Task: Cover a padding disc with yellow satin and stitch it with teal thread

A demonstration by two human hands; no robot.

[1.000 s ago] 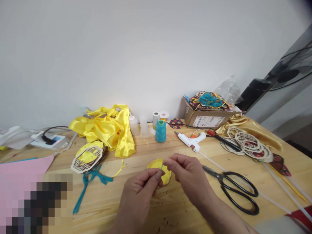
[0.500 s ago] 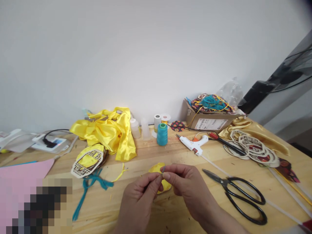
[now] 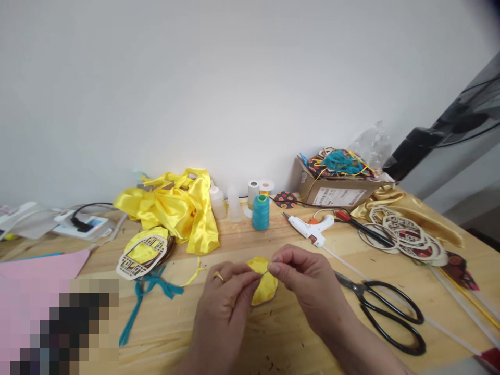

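My left hand (image 3: 224,307) and my right hand (image 3: 308,286) meet over a small yellow satin piece (image 3: 263,286) lying on the wooden table (image 3: 273,344). Both hands are closed in a pinch. A thin needle-like thing shows between the fingertips, just above the yellow piece; I cannot make out more of it. A ring sits on a finger of my left hand. The left hand's fingers rest on the left edge of the yellow piece.
Black scissors (image 3: 385,310) lie right of my hands; a white glue gun (image 3: 312,228) and a teal thread spool (image 3: 260,212) stand behind. Yellow satin cloth (image 3: 175,208), a wooden cutout (image 3: 142,255), teal ribbon (image 3: 146,291), pink paper (image 3: 35,281) lie left. A cardboard box (image 3: 338,190) is at the back right.
The two hands stayed together over the yellow piece, with the pinch shifting slightly. The left hand turned so that its ring shows. The view moved a little.
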